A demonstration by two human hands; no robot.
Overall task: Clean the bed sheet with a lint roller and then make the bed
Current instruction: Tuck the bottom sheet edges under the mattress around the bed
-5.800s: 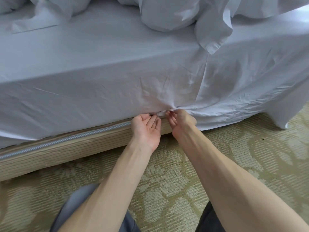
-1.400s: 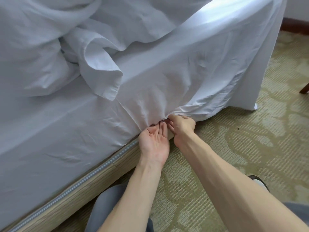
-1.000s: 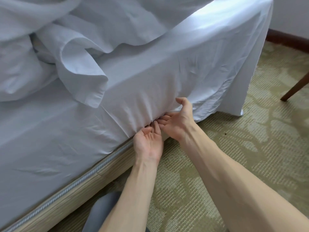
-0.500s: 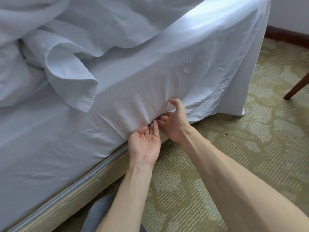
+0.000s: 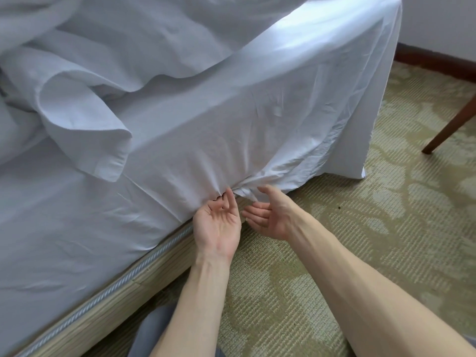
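white bed sheet (image 5: 257,119) (thin, creased) drapes over the side of the bed (image 5: 103,310), tucked flat at left, puckered at the bottom edge, its right corner hanging loose.

Olive-green carpet (image 5: 386,253) with a pale floral pattern covered the floor, a small dark speck (image 5: 339,207) lay on it, a slanted dark wooden chair leg (image 5: 449,123) stood at right, brown skirting board (image 5: 432,60) ran beneath a pale wall (image 5: 438,16).

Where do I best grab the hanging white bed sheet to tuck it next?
Grip the white bed sheet by its bunched lower edge right of the left hand, right hand coming from below: there it hangs loose; leftward it is already tucked.
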